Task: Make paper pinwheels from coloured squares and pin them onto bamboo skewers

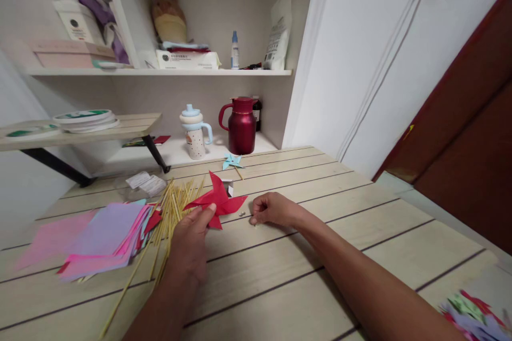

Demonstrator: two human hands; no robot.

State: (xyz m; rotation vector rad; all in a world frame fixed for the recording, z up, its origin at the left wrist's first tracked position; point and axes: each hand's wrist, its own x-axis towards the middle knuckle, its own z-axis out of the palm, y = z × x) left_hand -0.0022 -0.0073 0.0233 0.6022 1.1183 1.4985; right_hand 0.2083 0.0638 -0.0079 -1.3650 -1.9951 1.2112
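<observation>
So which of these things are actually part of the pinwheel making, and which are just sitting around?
In use: red paper pinwheel in the left hand, small pin by the right hand, wooden sticks, coloured paper squares.
Lying about: red jug, sippy cup, blue pinwheel.

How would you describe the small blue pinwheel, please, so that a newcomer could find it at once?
Start at the dark red jug by the back wall. In front of it, on the wooden table, lies the blue pinwheel. Unlike the red pinwheel at the left hand, it is smaller and untouched.

2 bare forearms run up from the lower edge, no sleeves visible. Left hand (191, 245) and right hand (271, 209) seem ringless, though blurred.
</observation>
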